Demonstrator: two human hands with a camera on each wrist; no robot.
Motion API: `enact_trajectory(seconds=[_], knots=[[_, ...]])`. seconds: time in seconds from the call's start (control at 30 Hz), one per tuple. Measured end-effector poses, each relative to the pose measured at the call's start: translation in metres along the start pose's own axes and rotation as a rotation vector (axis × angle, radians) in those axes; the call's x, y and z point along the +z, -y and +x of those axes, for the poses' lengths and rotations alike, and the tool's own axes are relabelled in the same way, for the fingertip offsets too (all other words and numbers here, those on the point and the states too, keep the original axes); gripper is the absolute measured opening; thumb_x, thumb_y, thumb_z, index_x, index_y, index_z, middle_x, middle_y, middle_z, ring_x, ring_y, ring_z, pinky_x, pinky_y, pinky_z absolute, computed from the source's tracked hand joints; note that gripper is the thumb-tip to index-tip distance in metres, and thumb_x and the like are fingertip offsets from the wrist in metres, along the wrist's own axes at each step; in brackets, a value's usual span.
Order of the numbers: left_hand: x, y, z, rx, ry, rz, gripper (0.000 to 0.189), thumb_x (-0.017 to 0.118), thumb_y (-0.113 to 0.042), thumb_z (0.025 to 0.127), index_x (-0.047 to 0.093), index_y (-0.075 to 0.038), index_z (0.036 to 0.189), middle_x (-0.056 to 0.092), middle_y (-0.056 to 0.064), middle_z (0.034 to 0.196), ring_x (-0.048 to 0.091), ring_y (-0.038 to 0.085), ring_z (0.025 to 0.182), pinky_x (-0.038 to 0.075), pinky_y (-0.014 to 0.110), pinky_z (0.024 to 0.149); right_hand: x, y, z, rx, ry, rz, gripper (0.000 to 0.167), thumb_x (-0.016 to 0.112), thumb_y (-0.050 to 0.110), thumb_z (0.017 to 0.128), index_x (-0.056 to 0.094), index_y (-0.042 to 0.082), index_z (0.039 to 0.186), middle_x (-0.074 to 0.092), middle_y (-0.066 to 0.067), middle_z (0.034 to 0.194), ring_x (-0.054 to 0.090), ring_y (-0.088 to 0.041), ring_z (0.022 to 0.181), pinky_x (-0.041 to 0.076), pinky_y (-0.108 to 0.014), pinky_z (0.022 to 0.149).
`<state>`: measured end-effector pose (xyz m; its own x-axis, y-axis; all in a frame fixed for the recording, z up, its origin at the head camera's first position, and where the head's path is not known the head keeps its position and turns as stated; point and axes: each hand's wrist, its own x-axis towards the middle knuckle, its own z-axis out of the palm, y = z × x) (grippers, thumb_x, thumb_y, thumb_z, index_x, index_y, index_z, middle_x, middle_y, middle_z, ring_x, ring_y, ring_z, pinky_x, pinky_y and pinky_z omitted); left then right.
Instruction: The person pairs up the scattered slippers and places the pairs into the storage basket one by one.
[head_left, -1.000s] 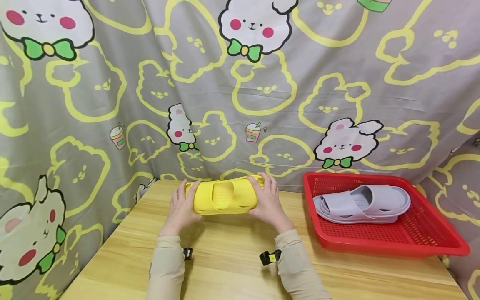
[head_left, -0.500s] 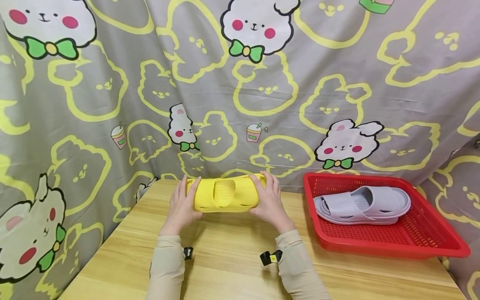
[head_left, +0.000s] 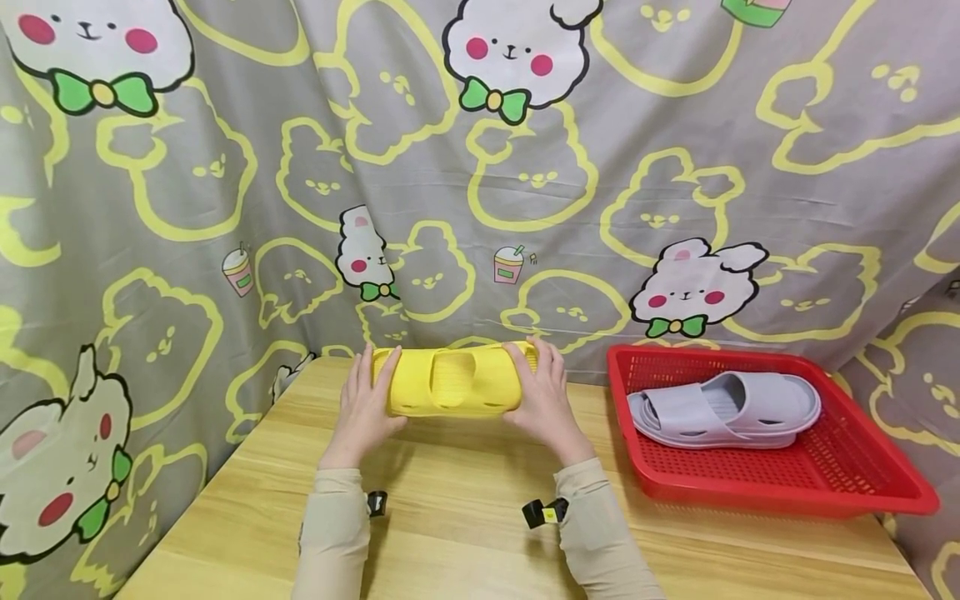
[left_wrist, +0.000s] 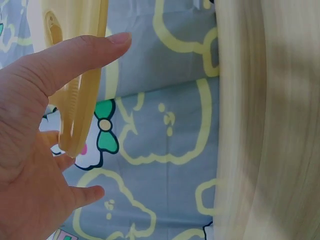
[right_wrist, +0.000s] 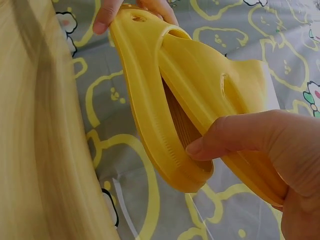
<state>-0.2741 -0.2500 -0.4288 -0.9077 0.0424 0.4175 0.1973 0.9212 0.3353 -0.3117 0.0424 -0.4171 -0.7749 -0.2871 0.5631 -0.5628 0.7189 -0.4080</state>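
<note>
A pair of yellow slippers is held up in both hands, clear of the tabletop. My left hand grips the left end, its thumb showing along the near side in the left wrist view. At the right end my right hand grips the pair from above and the side. Seen by the right wrist camera, one slipper lies tucked against the other slipper, and the right thumb presses near the heel end. Some fingertips are hidden behind the slippers.
To the right stands a red plastic basket with a pair of grey slippers in it. The wooden table reaches back to a grey patterned curtain. Small black wrist cameras hang at the sleeves.
Both hands have raised the yellow slippers a little and shifted them slightly to the right. The grip looks the same, and the basket has stayed in place.
</note>
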Motion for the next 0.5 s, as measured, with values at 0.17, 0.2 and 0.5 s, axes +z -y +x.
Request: enact_trajectory(seconds=[0.17, 0.2, 0.5], knots=[[-0.004, -0.003, 0.001, -0.001, 0.007, -0.016, 0.119, 0.089, -0.02, 0.067, 0.012, -0.033, 0.157, -0.005, 0.017, 0.164, 0.004, 0.045, 0.149, 0.018, 0.071, 0.112, -0.004, -0.001, 0.001, 0.0, -0.017, -0.003, 0.108, 0.09, 0.006, 0.046, 0.041, 0.026, 0.141, 0.025, -0.018, 0.149, 0.019, -0.042, 0.135, 0.026, -0.061, 0.108], [-0.005, -0.004, 0.001, -0.001, 0.007, -0.017, 0.118, 0.089, -0.02, 0.068, 0.013, -0.032, 0.157, -0.004, 0.018, 0.164, 0.004, 0.045, 0.149, 0.018, 0.071, 0.112, -0.005, -0.001, 0.001, 0.0, -0.018, -0.002, 0.108, 0.09, 0.006, 0.046, 0.042, 0.026, 0.141, 0.025, -0.018, 0.149, 0.019, -0.042, 0.135, 0.026, -0.062, 0.108], [-0.013, -0.005, 0.0, -0.022, 0.023, -0.07, 0.113, 0.088, -0.022, 0.069, 0.016, -0.028, 0.157, 0.001, 0.019, 0.164, 0.008, 0.047, 0.148, 0.015, 0.07, 0.114, -0.012, -0.002, 0.001, 0.004, -0.024, -0.006, 0.109, 0.088, 0.006, 0.046, 0.042, 0.025, 0.142, 0.025, -0.019, 0.148, 0.019, -0.042, 0.135, 0.024, -0.061, 0.109]])
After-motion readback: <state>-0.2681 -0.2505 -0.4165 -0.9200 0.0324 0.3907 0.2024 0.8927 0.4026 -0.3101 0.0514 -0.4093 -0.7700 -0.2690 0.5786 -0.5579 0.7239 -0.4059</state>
